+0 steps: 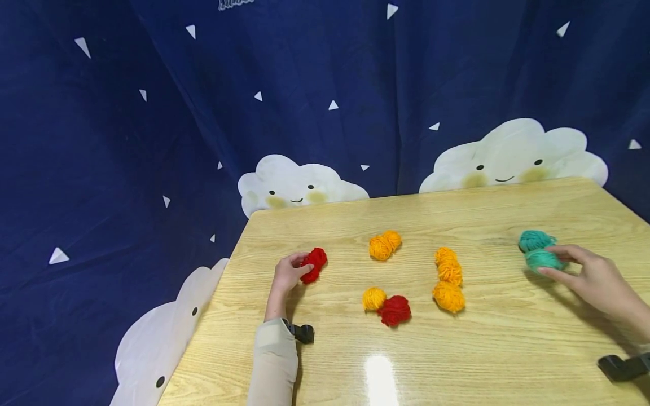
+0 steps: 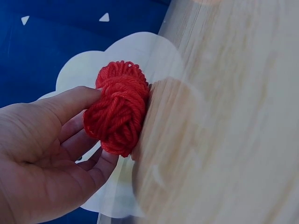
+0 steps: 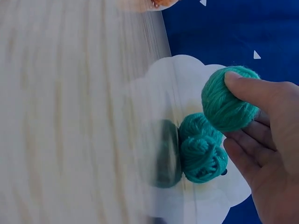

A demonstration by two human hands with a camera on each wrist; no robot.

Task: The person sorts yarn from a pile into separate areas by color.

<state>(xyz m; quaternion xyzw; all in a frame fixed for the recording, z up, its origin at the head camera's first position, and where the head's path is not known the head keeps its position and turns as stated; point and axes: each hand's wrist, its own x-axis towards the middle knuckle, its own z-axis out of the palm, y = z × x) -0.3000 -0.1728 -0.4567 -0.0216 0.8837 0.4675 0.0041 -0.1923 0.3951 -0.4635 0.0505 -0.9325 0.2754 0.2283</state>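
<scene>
At the left of the table, my left hand (image 1: 288,276) has its thumb and fingers around a small red yarn bundle (image 1: 313,265). In the left wrist view the red yarn (image 2: 119,109) looks like lumps pressed together, close to the tabletop. Over on the right side, my right hand (image 1: 596,279) pinches a teal yarn ball (image 3: 229,100) between thumb and fingers. More teal yarn (image 1: 535,241) lies just beyond it on the table; the right wrist view shows that teal yarn (image 3: 203,158) as a lumpy bundle below the held ball.
Between the hands, an orange yarn bundle (image 1: 385,245) lies farther back. Nearer are a yellow-orange ball (image 1: 374,299) beside a red ball (image 1: 395,310), and a row of orange yarn (image 1: 449,279). A blue curtain (image 1: 325,73) with clouds hangs behind the wooden table (image 1: 345,361).
</scene>
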